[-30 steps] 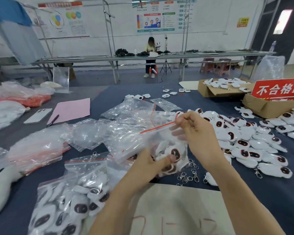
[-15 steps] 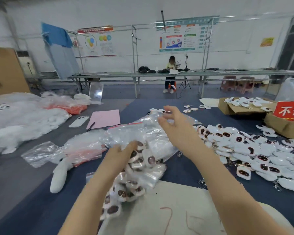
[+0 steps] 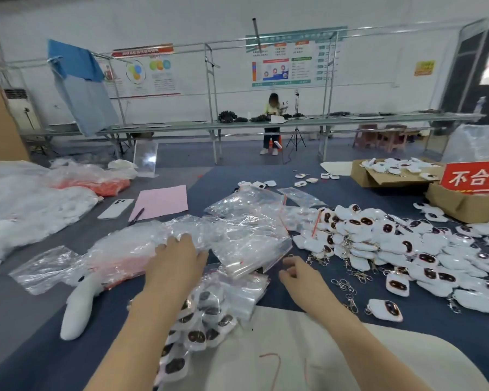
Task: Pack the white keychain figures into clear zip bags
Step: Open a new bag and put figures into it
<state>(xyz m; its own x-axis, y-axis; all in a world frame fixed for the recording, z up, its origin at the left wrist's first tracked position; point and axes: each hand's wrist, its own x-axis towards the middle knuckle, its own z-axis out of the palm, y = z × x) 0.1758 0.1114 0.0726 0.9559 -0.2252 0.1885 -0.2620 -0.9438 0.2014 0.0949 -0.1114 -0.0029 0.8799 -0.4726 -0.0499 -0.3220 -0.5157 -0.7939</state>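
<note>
L hand (image 3: 178, 258) flat, R hand (image 3: 297, 275) loosely curled

The left grip (image 3: 175, 261) rests on clear zip bags (image 3: 246, 235); right grip (image 3: 297, 275) (loosely curled) hovers near white keychain figures (image 3: 378, 235).

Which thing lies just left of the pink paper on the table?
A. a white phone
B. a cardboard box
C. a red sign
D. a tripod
A: the white phone lies camera side up beside the left edge of the pink paper, with a dark pen at the paper's near left corner.
</note>
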